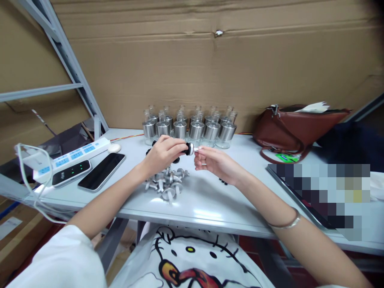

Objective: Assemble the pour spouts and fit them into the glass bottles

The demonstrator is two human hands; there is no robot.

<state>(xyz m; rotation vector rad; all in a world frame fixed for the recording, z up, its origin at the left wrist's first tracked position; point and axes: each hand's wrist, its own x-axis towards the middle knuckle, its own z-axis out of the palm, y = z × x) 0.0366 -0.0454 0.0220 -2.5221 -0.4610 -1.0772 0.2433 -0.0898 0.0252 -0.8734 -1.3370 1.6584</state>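
Creased cardboard backdrop (180,60), glossy worktop (216,200), steel-banded glass bottles (196,131) far, flanged metal parts (169,193) heaped near, left fingers (177,147) closed round black-ringed fitting (190,149) above worktop centre, right fingers (207,151) pinching its slim stem

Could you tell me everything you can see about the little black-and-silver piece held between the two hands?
The black-and-silver piece has a dark, rounded part, perhaps rubber or plastic, beside a pale, metallic-looking disc seen nearly edge-on. A thin, light stem points right. It is held roughly level above the table. The left hand grips the dark end, hiding some of it; the right hand pinches the stem's tip.
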